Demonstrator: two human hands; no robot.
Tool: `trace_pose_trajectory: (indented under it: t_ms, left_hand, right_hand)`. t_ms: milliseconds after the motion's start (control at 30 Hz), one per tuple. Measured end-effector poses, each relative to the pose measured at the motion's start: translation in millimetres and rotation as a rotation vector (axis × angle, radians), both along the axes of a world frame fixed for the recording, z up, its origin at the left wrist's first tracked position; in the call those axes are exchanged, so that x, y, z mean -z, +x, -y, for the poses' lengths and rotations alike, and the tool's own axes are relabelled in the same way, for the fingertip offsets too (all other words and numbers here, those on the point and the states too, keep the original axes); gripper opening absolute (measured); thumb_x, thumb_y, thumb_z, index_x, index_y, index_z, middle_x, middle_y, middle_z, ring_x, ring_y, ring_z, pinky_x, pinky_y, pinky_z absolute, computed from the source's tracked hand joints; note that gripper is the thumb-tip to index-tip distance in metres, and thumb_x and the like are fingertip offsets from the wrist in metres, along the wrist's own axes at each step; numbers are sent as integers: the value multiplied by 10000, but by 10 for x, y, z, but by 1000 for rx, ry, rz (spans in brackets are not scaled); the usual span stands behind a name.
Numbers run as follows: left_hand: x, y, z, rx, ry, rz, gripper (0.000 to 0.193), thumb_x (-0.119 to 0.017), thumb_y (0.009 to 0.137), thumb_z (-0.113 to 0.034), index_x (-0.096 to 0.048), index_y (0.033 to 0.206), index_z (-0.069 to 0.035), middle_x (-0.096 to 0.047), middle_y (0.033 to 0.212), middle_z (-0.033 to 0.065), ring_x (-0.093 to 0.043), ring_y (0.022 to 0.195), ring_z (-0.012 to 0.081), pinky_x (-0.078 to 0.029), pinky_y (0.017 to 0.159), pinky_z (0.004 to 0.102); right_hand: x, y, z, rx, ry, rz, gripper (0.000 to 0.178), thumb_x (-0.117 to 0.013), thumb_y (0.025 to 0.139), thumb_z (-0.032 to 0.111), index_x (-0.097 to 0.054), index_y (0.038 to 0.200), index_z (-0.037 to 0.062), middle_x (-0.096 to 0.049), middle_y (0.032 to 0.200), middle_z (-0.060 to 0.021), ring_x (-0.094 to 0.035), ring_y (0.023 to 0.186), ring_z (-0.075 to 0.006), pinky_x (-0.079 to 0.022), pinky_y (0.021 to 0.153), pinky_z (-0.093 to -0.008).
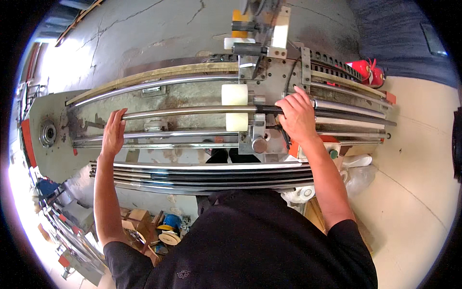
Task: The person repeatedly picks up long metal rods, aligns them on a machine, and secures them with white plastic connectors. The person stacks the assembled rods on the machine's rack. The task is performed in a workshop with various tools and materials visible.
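Rod (185,112) from 10 to 1 o'clock, across the white roller (235,95).
Head view: left grip (114,135), 9 o'clock, closed round the rod's bare end; right grip (299,118), 2 o'clock, fingers curled over its dark stretch, tightness can't be told. Best kept level, I judge, fingers clear of roller. Carriage (275,72) and red box (332,139) crowd right; stacked rods (207,176), 6 o'clock, bound near side. More room toward end plate (53,161), 9 o'clock.
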State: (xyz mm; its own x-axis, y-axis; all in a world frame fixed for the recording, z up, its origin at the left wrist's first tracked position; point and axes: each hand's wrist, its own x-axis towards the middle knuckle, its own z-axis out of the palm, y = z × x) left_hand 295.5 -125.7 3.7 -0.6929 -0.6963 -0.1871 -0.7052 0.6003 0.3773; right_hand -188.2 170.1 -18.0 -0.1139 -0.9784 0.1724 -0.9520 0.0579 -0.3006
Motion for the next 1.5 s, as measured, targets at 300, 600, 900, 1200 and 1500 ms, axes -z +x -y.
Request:
trace_pose_trajectory:
  t_ms: [300,600,900,1200,1500]
  left_hand:
    - [138,-977,-119,20,-167,-223,398,-568,1051,-262,-578,1406,-80,-602,1384,192,-550,1312,376,-421,1116,458]
    - [720,-3008,-245,-102,798,-82,649,-680,964,-530,-635,1342,-4,-682,1306,185,-621,1246,264,-498,1037,391]
    - [889,-3461,-225,-173,1052,43,565,-708,905,-510,-657,1248,-64,-669,1170,114,-633,1112,236,-555,911,420]
    - [-315,-3447,-150,173,-212,-962,295,-671,953,-180,-517,1127,1,-583,945,137,-592,858,276,-506,813,402]
    - [-1174,-4027,149,-64,168,-1229,257,-680,955,-311,-643,1002,-61,-624,973,52,-531,882,136,-425,785,329]
  right_hand:
    - [-24,-16,-36,10,27,32,213,-703,739,58,-717,948,93,-681,919,-59,-635,977,-255,-368,1202,-459]
    - [-106,-22,-58,10,-10,52,227,-720,712,58,-723,938,80,-680,911,-59,-641,959,-247,-382,1190,-488]
    - [-169,11,-104,21,-6,60,171,-707,748,67,-723,917,94,-670,871,-25,-641,943,-213,-372,1188,-486]
    - [-111,28,-149,25,-9,25,219,-723,715,56,-712,929,102,-663,893,-16,-639,941,-205,-384,1181,-490]
    - [-134,33,-183,3,-2,74,243,-725,713,17,-711,947,83,-677,922,-33,-649,952,-217,-389,1176,-509]
